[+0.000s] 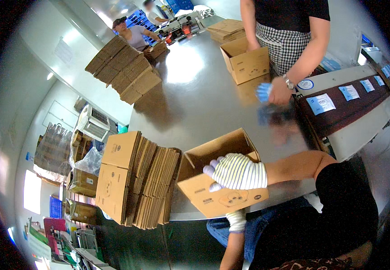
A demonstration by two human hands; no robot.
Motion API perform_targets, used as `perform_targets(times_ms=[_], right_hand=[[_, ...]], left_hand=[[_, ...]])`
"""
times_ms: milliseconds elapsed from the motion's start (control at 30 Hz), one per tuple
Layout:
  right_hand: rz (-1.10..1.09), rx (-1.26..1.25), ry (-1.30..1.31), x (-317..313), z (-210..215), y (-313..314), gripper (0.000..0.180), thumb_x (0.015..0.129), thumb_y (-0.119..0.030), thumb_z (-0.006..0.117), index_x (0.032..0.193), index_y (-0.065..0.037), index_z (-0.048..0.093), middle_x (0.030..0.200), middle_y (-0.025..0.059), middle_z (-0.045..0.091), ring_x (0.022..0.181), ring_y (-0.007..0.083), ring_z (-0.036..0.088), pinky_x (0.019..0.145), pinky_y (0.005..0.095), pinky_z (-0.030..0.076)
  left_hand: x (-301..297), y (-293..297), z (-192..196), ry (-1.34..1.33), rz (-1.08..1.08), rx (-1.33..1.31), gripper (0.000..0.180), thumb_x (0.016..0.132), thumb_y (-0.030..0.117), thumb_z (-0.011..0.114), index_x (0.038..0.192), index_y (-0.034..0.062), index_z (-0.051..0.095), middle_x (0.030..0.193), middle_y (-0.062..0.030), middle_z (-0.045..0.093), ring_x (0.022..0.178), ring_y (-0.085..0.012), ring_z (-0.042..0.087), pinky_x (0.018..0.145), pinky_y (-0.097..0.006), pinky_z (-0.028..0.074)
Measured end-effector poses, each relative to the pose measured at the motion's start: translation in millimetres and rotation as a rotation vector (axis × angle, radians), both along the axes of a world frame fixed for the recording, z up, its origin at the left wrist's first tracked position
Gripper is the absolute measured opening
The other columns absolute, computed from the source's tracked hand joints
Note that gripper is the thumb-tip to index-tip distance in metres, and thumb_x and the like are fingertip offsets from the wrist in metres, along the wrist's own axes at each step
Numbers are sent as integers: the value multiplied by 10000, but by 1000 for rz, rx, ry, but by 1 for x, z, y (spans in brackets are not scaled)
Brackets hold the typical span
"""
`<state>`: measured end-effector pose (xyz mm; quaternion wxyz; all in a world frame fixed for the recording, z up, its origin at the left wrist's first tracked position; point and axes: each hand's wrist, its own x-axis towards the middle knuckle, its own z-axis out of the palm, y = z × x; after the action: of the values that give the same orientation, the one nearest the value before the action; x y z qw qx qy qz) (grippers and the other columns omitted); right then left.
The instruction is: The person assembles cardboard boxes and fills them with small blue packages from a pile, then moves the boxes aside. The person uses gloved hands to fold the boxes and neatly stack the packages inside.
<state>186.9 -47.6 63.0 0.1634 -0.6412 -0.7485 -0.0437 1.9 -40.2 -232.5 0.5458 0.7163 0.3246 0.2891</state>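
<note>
An open brown cardboard box (222, 155) stands tilted at the near edge of the steel table (195, 99), overhanging it. My right hand (236, 172), in a white striped glove with purple fingertips, lies over the box's front wall, with the fingers curled at its rim. My left hand (237, 220), gloved the same way, reaches up from below against the underside of the box; its fingers are hidden behind the carton. The inside of the box shows nothing in it.
A stack of flat cartons (136, 180) stands on edge just left of the box, and another stack (123, 69) lies farther back. Across the table a co-worker holds a blue item (263, 92) beside a second open box (245, 63). A conveyor (339, 101) with blue-white packets runs at the right.
</note>
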Motion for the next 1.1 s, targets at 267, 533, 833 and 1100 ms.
perform_targets(times_ms=[267, 533, 833, 1100], right_hand=[[444, 490, -41, 15, -36, -6, 444, 827, -526, 571, 623, -140, 496, 566, 5, 445, 527, 178, 485, 448, 309, 371], [152, 582, 431, 36, -60, 36, 264, 851, -288, 525, 694, -87, 598, 1086, 84, 604, 1119, 309, 488, 983, 439, 367], [275, 395, 949, 40, -75, 41, 304, 895, -298, 484, 759, -75, 640, 1330, 115, 519, 1358, 340, 295, 1143, 450, 188], [276, 398, 997, 42, -80, 39, 297, 902, -297, 488, 784, -78, 650, 1335, 101, 519, 1380, 334, 260, 1151, 457, 154]], left_hand=[[-58, 55, 199, 2, 568, 546, 475, 961, 200, 455, 1372, -13, 345, 1385, -222, 410, 1307, -359, 368, 1080, -485, 304], [-36, 55, 247, 491, 89, 1311, 151, 863, 202, 453, 812, 63, 485, 921, -144, 566, 1093, -357, 514, 1044, -572, 324], [-11, 25, 232, 265, 270, 1311, 90, 778, 153, 498, 697, 115, 484, 656, -79, 453, 696, -284, 504, 839, -454, 443], [-6, 19, 230, 221, 315, 1284, 65, 770, 137, 486, 708, 121, 488, 661, -79, 442, 709, -285, 497, 840, -459, 428]])
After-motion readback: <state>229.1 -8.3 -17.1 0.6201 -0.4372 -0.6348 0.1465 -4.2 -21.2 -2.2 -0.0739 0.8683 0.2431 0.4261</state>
